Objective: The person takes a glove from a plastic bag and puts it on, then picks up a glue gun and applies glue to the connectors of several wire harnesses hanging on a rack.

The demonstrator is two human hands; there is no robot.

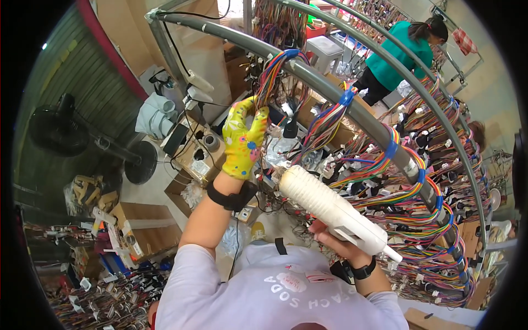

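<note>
1. My left hand (245, 140), in a yellow patterned glove, is raised and closed around a bundle of coloured wires (273, 77) where it drops from the grey pipe (330, 91). The fingers wrap the bundle just below the blue tie at its top.
2. My right hand (335, 237) is clenched on the handle of a white ribbed gun-shaped tool (330, 206). I cannot tell whether a finger rests on the trigger, since the tool body hides it.
3. The tool's long axis runs from about 4 o'clock at my right hand toward 10 o'clock, its round nose ending just below and to the right of my left wrist.
4. From that nose the held bundle lies up at roughly 11 o'clock, near but apart. My left hand is already on it; the right is the farther one.
5. The pipe curves away toward 4 o'clock, hung with more wire bundles (418, 181). Another person in a green top (399, 52) works at about 1 o'clock.
</note>
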